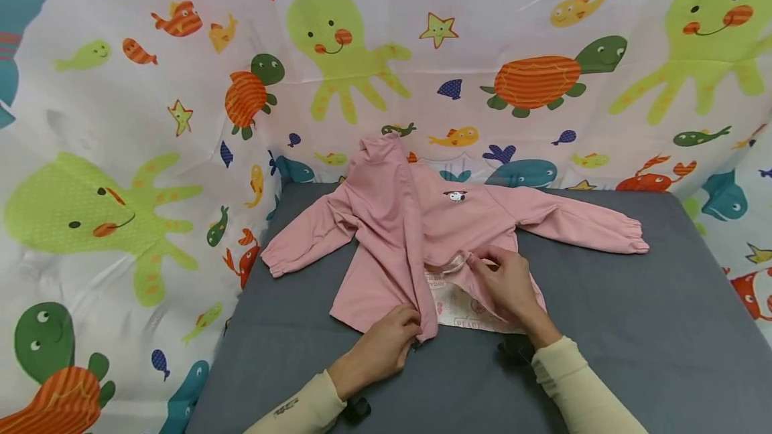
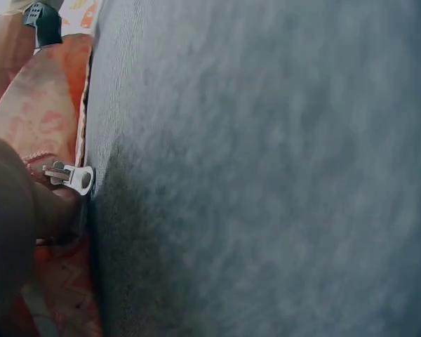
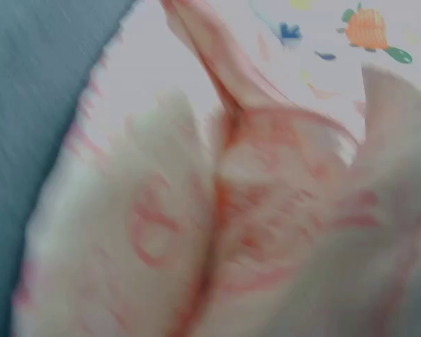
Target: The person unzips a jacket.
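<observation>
A pink hooded jacket (image 1: 382, 246) lies front up with both sleeves spread, a small dog-face patch (image 1: 455, 196) on its chest. Its front is parted low down, baring the cream printed lining (image 1: 461, 307). At the bottom of the left-hand front edge, my left hand (image 1: 386, 340) grips the hem corner. A metal zipper slider (image 2: 76, 177) shows right by those fingers in the left wrist view. My right hand (image 1: 506, 280) pinches the other front edge and lifts it, folding the panel back. In the right wrist view the printed lining (image 3: 154, 232) is blurred and fills much of the picture.
The jacket lies on a grey-covered table (image 1: 603, 327). Behind and at the sides hangs a white curtain (image 1: 386, 39) printed with sea animals. Dark wrist devices (image 1: 357, 410) sit at the ends of the cream sleeves (image 1: 579, 380).
</observation>
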`<state>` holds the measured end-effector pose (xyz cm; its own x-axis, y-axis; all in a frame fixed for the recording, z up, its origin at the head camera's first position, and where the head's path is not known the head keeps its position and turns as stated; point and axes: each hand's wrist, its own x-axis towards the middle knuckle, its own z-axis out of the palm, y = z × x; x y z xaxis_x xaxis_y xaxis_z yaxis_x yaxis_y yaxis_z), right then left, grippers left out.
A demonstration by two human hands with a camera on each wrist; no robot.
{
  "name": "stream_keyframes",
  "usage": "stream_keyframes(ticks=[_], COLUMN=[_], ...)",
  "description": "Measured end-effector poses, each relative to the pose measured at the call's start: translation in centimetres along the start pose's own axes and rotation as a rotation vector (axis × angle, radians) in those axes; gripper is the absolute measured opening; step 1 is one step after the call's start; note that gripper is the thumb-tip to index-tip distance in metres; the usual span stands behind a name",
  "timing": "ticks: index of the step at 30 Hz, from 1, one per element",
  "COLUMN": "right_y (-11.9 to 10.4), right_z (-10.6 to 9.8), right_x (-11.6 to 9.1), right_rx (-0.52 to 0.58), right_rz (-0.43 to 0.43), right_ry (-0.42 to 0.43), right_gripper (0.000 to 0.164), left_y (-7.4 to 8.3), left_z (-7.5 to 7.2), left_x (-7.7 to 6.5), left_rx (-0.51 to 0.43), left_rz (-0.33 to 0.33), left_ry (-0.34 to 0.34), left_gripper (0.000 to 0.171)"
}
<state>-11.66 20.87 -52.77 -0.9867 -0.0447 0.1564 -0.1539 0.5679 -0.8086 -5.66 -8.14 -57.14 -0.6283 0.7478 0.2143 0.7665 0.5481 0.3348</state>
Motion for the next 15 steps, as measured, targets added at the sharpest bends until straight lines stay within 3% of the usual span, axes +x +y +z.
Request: stream_keyframes(ticks=[5, 8, 12, 15], right_y=[-0.2, -0.5, -1.1, -1.3], right_z=[-0.7, -0.6, -0.9, -1.2], right_x=[0.2, -0.4, -0.7, -0.7], right_rx=[0.006, 0.035, 0.04, 0.02], right_rz=[-0.06, -0.054, -0.046, -0.067], right_ry=[-0.219, -0.31, -0.372, -0.371], right_gripper=[0.01, 0.008, 0.003, 0.007], left_y=[0.1, 0.1, 0.0, 0.0], left_z=[0.1, -0.2, -0.7, -0.9], left_x=[-0.2, -0.1, -0.1, -0.2], left_rx=[-0.053, -0.063, -0.091, -0.126], left_rz=[-0.04, -0.022, 0.0, -0.014], left_ry=[0.028, 0.036, 0.035, 0.034], left_gripper=[0.011, 0.011, 0.02, 0.028])
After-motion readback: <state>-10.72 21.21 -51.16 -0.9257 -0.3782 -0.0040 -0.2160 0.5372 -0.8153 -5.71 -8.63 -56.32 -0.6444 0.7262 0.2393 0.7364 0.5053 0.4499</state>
